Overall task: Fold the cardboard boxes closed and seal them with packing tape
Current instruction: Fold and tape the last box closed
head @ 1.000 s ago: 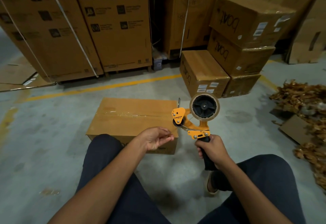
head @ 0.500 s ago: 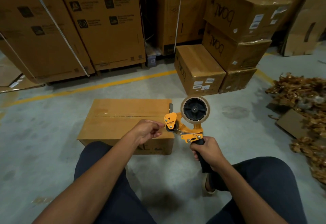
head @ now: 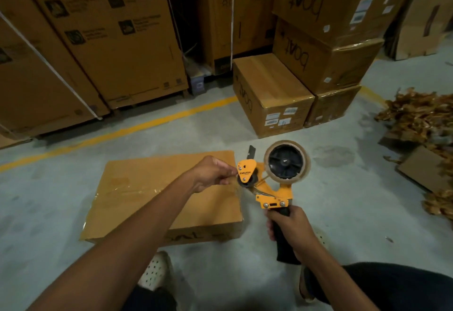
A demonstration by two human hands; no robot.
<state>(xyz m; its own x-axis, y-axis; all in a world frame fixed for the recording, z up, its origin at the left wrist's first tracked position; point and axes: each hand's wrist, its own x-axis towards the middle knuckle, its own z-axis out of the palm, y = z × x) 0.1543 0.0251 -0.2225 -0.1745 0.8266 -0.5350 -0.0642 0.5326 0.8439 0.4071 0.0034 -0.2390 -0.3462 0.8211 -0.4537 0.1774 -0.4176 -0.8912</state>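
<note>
Right hand [head: 290, 225] grips dispenser [head: 272, 178]; left hand [head: 210, 173] pinches tape.

**A warehouse floor where goods are stored and packed**

A bare grey concrete floor [head: 49, 200] runs under everything, crossed by a painted yellow line [head: 137, 127]. Behind the line stand tall printed cartons [head: 117, 41], bound with white straps [head: 49, 65] and set side by side. To the right, smaller brown boxes [head: 326, 60] are stacked three high, hand-marked "boat", and one beside them carries white shipping labels [head: 278, 118]. A heap of crumpled brown packing scrap [head: 416, 114] and loose cardboard pieces [head: 421, 171] lie at the far right. A taped box [head: 137, 188] sits on the floor in front, with an orange tape dispenser [head: 274, 193] held just beside it.
</note>
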